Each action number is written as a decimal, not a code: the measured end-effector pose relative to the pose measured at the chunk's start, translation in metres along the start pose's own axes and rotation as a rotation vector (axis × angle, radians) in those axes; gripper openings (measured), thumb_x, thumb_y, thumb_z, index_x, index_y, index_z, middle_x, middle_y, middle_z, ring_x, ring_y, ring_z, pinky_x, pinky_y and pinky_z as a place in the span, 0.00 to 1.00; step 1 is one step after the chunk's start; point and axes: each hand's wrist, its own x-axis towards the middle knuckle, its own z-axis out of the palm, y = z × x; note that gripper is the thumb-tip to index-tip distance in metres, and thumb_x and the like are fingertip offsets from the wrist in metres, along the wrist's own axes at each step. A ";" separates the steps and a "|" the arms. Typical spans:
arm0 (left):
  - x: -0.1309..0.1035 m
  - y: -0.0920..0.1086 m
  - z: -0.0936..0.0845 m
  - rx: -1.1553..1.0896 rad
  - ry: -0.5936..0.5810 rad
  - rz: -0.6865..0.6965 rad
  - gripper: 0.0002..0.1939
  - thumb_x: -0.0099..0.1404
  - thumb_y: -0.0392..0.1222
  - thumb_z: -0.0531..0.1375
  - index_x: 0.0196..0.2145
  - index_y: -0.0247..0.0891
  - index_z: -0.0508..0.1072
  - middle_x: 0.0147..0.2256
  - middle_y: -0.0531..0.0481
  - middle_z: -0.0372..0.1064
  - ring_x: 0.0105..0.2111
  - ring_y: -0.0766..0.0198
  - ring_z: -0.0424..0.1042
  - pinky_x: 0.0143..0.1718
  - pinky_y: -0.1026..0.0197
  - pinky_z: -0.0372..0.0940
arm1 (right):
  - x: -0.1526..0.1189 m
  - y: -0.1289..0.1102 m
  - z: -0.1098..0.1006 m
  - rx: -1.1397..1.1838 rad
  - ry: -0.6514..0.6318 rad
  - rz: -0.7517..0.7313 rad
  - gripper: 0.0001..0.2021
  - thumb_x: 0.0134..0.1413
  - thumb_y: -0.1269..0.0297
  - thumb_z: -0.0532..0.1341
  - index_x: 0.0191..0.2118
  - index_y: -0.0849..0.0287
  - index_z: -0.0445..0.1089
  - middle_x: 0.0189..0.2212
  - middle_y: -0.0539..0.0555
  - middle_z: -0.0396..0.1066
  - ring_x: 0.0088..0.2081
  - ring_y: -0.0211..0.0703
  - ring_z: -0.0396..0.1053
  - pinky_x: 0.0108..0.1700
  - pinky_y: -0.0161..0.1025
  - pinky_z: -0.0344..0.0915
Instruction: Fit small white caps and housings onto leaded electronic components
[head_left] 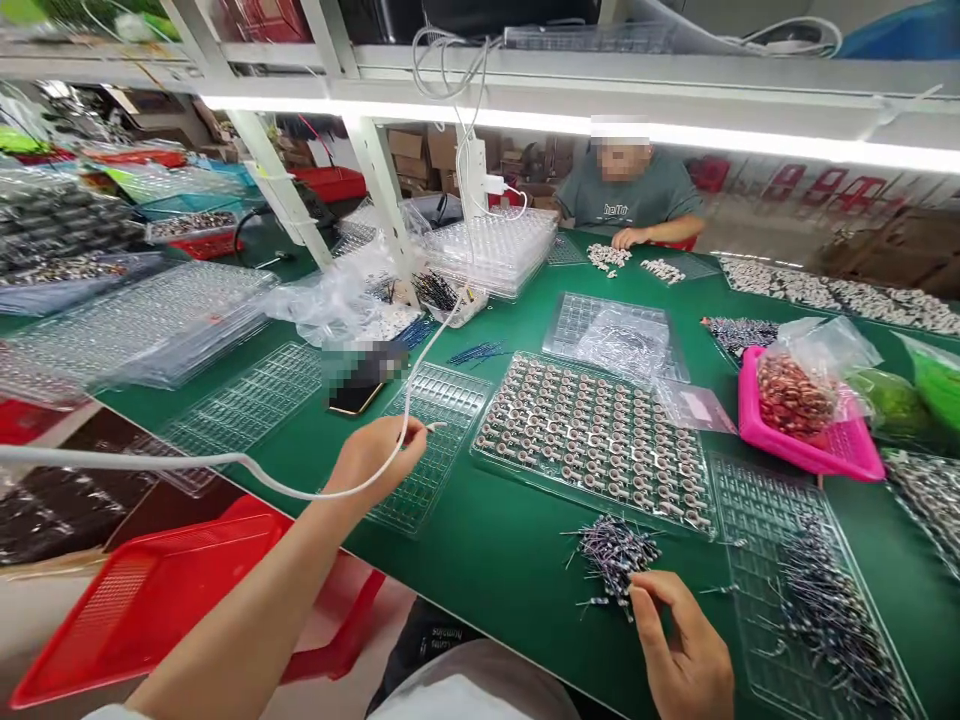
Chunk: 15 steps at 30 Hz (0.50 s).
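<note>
My left hand (379,455) is closed over the near part of a clear, mostly bare tray (442,400), and a small pale tip sticks out past its fingers. At the lower right, my right hand (679,640) pinches at the edge of a small pile of dark-leaded components (611,555); what lies between its fingertips is too small to name. Between and beyond the hands sits a clear tray filled with rows of round, pinkish-brown parts (600,430). A larger heap of leaded components (832,610) covers a clear tray on the right.
A white cable (300,492) hangs across the view, over my left hand. A pink basket (847,455) holds a bag of reddish parts. A phone (360,385) lies near stacked trays (495,245). Across the table, a person (630,200) has a hand by white parts. Red baskets (150,590) stand lower left.
</note>
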 end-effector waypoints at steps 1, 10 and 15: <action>0.002 -0.006 -0.001 0.016 -0.028 -0.027 0.14 0.66 0.44 0.52 0.32 0.38 0.77 0.29 0.46 0.78 0.28 0.55 0.76 0.27 0.60 0.63 | 0.001 0.000 0.000 -0.001 -0.011 -0.032 0.06 0.62 0.59 0.60 0.39 0.53 0.74 0.34 0.53 0.77 0.33 0.44 0.77 0.33 0.35 0.72; 0.000 -0.010 0.000 0.075 -0.215 -0.148 0.15 0.65 0.47 0.52 0.27 0.40 0.73 0.25 0.48 0.75 0.24 0.57 0.72 0.22 0.62 0.56 | 0.002 -0.003 -0.002 0.018 -0.027 -0.056 0.04 0.63 0.64 0.60 0.38 0.54 0.73 0.31 0.51 0.75 0.29 0.41 0.75 0.30 0.34 0.71; 0.001 -0.005 -0.006 0.076 -0.215 -0.157 0.16 0.67 0.48 0.50 0.31 0.40 0.74 0.28 0.48 0.77 0.25 0.58 0.73 0.24 0.62 0.56 | 0.000 -0.001 -0.001 0.024 -0.038 -0.038 0.04 0.63 0.66 0.59 0.39 0.54 0.72 0.32 0.52 0.75 0.30 0.41 0.75 0.31 0.35 0.70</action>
